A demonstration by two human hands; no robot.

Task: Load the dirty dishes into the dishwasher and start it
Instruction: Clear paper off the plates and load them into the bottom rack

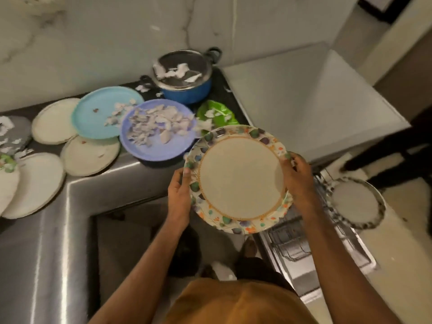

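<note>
Cream-centred with a floral rim, judged stiff, light and slightly slick; best taken at opposite edges of the plate (pixel 240 181), as gripped now by left hand (pixel 178 195) and right hand (pixel 298 181), both curled over the rim. Held in the air between tabletop (pixel 98 181) and open dishwasher rack (pixel 287 244). Hard to make out the blurred rack slots; underside of plate hidden.

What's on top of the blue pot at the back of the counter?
A lid covers the blue pot, with torn white scraps lying on it. The lid hides whatever is inside.
</note>
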